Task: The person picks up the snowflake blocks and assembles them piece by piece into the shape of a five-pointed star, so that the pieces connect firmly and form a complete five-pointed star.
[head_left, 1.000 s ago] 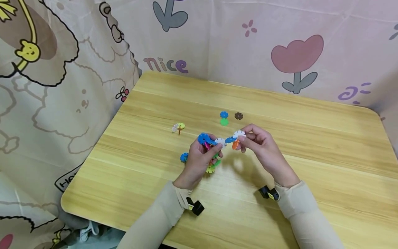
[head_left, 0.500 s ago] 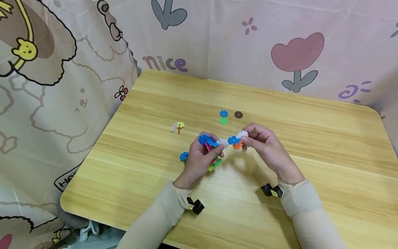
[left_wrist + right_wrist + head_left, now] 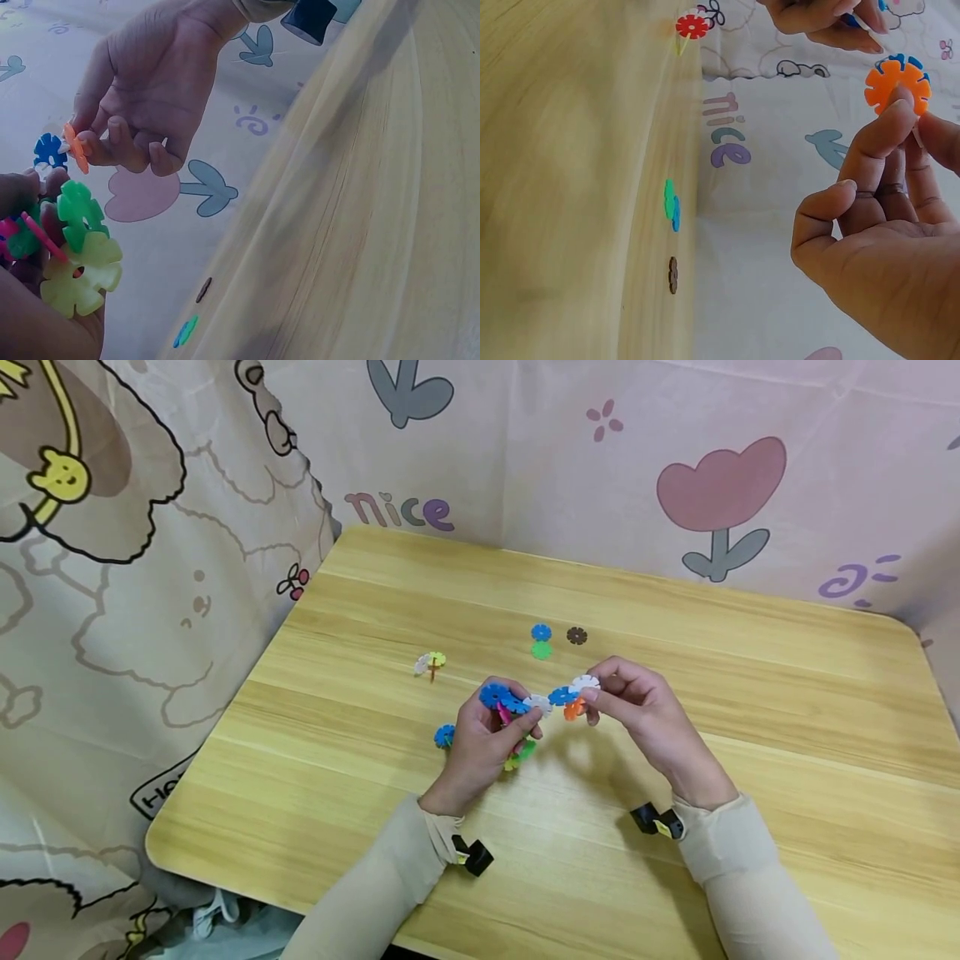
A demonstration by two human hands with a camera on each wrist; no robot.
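Holding a multicoloured cluster of plastic snowflake discs (image 3: 510, 718) above the counter's middle, the left hand (image 3: 480, 752) grips it; the right hand (image 3: 637, 718) pinches a smaller blue-white-orange cluster (image 3: 572, 697) beside it, seemingly unjoined; loose discs (image 3: 541, 642) remain unused.

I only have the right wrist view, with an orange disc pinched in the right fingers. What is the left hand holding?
Observer: The left hand grips a cluster of blue, white, pink, green and yellow discs.
Operator: Is it joined to the right hand's piece?
Observer: The piece in the right hand meets the cluster's white disc. I cannot tell whether they are slotted together.
Operator: Anything loose by the left hand?
Observer: A loose blue disc lies on the table just left of that hand.
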